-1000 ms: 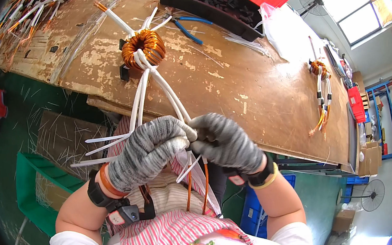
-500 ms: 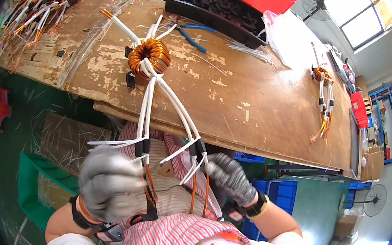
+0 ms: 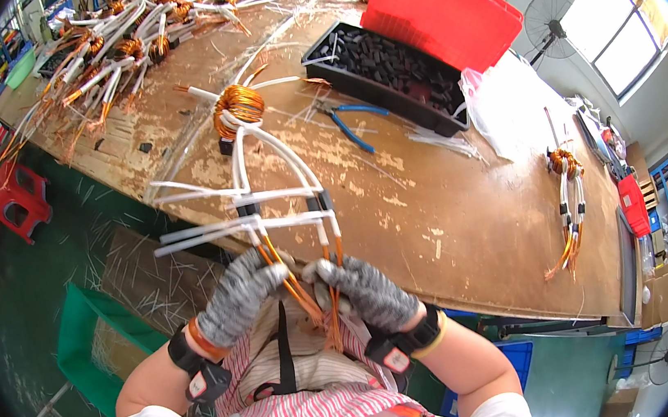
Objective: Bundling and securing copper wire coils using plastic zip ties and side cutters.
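A toroidal coil (image 3: 240,106) wound with copper wire lies on the wooden table in front of me, its white-sleeved leads (image 3: 283,157) running toward me in two bundles. Each bundle has a black sleeve (image 3: 318,202) and ends in bare copper wires (image 3: 305,298). White cable ties (image 3: 205,236) cross the leads, their long tails sticking out to the left. My left hand (image 3: 241,297), in a grey glove, closes its fingertips on the copper wires of the left bundle. Gloved likewise, my right hand (image 3: 368,289) pinches the right bundle's copper wires just below the table edge.
Blue-handled pliers (image 3: 353,120) lie beyond the coil, by a black tray (image 3: 383,63) of small black pieces and a red bin (image 3: 443,7). Several more coils (image 3: 126,49) are heaped at far left; another coil (image 3: 565,164) lies at right. A green crate (image 3: 88,327) stands lower left.
Both hands have moved up toward the table edge and closer together, onto the copper ends. The coil's leads have shifted, and more cable-tie tails now point left. The view has tilted upward.
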Available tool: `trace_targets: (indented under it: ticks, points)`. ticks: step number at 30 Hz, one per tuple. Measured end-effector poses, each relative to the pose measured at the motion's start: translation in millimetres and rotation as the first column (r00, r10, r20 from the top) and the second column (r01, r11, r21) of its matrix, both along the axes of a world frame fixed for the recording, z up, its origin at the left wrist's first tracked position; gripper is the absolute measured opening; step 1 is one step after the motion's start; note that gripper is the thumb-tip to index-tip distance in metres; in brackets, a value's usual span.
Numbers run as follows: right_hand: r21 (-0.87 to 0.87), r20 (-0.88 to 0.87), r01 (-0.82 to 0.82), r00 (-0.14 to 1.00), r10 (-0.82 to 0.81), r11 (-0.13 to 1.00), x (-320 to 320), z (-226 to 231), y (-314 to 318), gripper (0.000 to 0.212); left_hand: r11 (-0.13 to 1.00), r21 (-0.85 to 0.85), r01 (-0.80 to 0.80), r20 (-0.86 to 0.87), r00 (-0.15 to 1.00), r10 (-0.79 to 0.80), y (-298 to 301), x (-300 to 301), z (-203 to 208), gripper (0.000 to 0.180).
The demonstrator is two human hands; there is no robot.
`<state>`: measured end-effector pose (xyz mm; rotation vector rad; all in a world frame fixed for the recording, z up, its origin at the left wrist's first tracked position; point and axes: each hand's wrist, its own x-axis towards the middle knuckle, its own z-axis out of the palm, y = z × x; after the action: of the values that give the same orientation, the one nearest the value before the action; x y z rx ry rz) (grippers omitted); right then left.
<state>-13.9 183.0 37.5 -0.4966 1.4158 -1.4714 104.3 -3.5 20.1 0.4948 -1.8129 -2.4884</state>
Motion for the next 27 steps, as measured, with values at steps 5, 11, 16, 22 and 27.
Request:
trace_targets:
  ticks: [5,11,16,22,27]
  points:
    - [0.127,-0.160,-0.023,0.986,0.044,0.992,-59,-10,-71,0.038,0.942,-0.239,-0.234,-0.065,0.972,0.225,-55,-61,-23,0.017]
    - [0.115,0.275,-0.033,0.961,0.000,0.993,-101,-28,-105,0.033,0.943,0.278,-0.184,-0.053,0.977,0.207,-78,-111,-31,0.031]
    - [0.105,0.126,-0.194,0.975,0.180,0.975,-125,-15,-93,0.035,0.884,0.468,0.025,-0.095,0.995,0.022,-76,-138,-33,0.054]
    - [0.681,-0.349,-0.262,0.705,0.618,0.684,-140,70,-84,0.042,0.713,0.683,0.156,-0.142,0.987,-0.080,-74,-129,-34,0.056]
    - [0.379,-0.923,0.196,0.144,0.356,0.904,-249,32,-65,0.066,0.749,0.643,0.157,-0.090,0.987,-0.130,-68,-134,-33,0.052]
